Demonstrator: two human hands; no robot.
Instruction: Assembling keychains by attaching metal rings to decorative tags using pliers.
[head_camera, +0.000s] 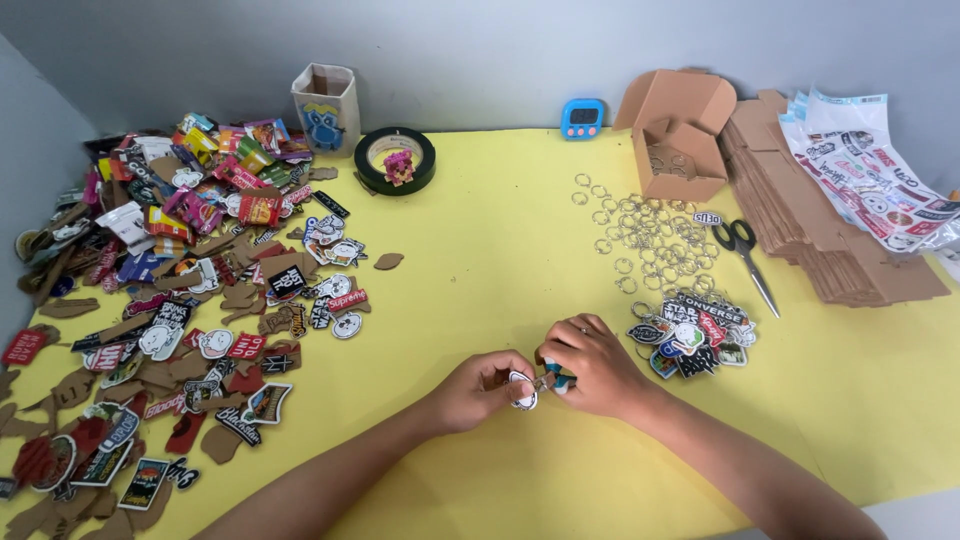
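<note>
So right up front, both hands are meeting over the yellow counter (480, 260). The left hand (480, 390) is pinching a small white round-edged sticker charm (523, 392), fingers closed on its edge, while the right hand (592, 365) is pressing its fingers together on something small and teal with a bit of metal at the charm's top. Looks to me like the ring-fitting step is going on, though the ring itself is too tiny to make out. I'd say the next move is calling for a steady twist so the ring is threading fully through the hole without bending.

Just beside the right hand a little heap of finished-looking printed charms with rings (692, 340) is sitting. Past that, a scatter of loose silver split rings (650, 235) is lying near black-handled scissors (745, 250).

Over on the left, a big sprawl of colourful stickers and brown cardboard cutouts (180, 300) is spreading out.

Farthest back: a roll of black tape (395, 160), a small blue timer (582, 118), an open brown cardboard box (680, 130) and a stack of flat brown cardboard (820, 220).
</note>
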